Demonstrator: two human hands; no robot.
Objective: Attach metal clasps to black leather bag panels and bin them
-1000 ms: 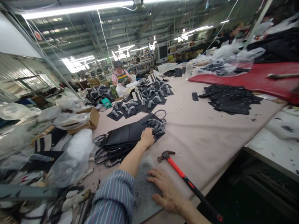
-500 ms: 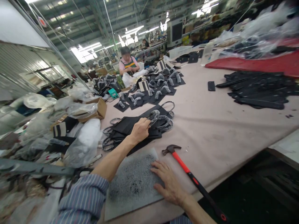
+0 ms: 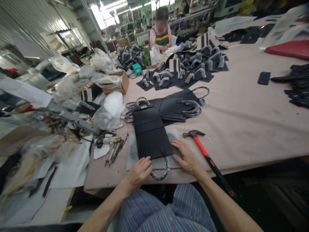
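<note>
A flat black bag panel [image 3: 152, 137] with a plastic-wrapped loop handle [image 3: 161, 174] lies lengthwise over a translucent cutting board [image 3: 132, 151]. My left hand [image 3: 138, 170] is closed on the panel's near left corner, thumb hidden. With fingers stretched out, my right hand [image 3: 185, 157] rests on the board against the panel's right edge. To its right lies a claw hammer [image 3: 201, 146] with a red and black handle, head away from me. Beyond the board is a stack of similar black panels [image 3: 172, 108], their wrapped handles sticking out on both sides.
Slim metal tools [image 3: 117, 149] lie left of the board. Plastic bags [image 3: 109, 109] and a cardboard box [image 3: 123, 82] crowd the left side. Farther back are black pieces with wrapped handles [image 3: 190, 77] and a seated person [image 3: 161, 35]. Dark strips [image 3: 299, 85] are piled at right.
My left hand has drawn a black panel from the stack back onto the board. My right hand stays at the board's right side. The view has turned left and downward.
</note>
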